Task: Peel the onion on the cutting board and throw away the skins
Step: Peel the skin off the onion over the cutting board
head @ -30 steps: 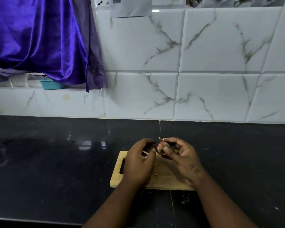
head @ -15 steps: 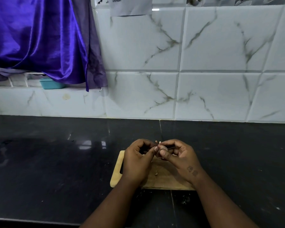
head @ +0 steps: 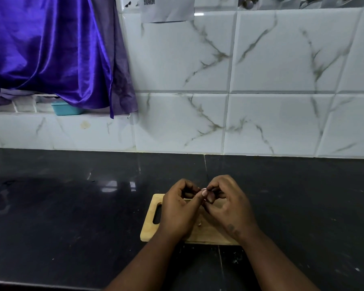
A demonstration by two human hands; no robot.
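matt wooden cutting board (head: 150, 233), glossy black counter (head: 72, 206)

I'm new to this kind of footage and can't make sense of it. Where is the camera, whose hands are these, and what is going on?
There is no machine here: a person wears a wide-angle camera on their head, so you look forward and down at their own two bare hands. The left hand and the right hand meet above a small wooden cutting board that lies on a black countertop. Between the fingertips they pinch something small; only a pale pinkish bit shows, likely the onion being peeled, but the hands hide most of it. A small scrap lies on the board. Behind are white marbled wall tiles, a purple curtain at upper left, and a teal container beneath it.
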